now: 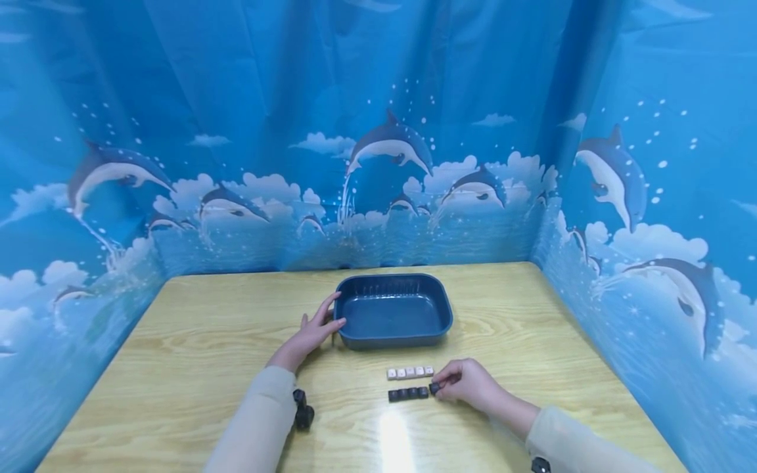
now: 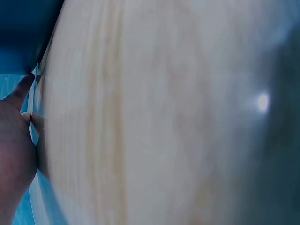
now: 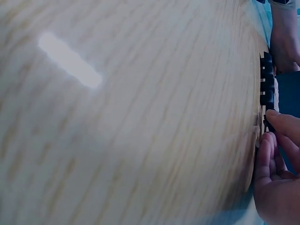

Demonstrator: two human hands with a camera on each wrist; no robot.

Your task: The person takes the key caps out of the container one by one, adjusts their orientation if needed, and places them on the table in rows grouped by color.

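My right hand (image 1: pixel 470 382) pinches a black keycap (image 1: pixel 434 388) between thumb and fingers, close to the right end of a row of black keycaps (image 1: pixel 408 394). A row of white keycaps (image 1: pixel 410 372) lies just behind the black ones, nearer the basin. In the right wrist view, the black row (image 3: pixel 267 79) stands beyond the fingertips, and fingers partly hide the pinched keycap. My left hand (image 1: pixel 310 336), fingers spread, touches the left rim of a dark blue rectangular plastic basin (image 1: pixel 390 342). In the left wrist view, a finger reaches the basin's side (image 2: pixel 23 51).
Everything sits on a wood-grain table (image 1: pixel 195 355). A blue curtain (image 1: pixel 266 131) printed with dolphins rises along its back and sides. Dark devices (image 1: pixel 303 410) are strapped at both wrists. Light glares off the tabletop in front of the black row.
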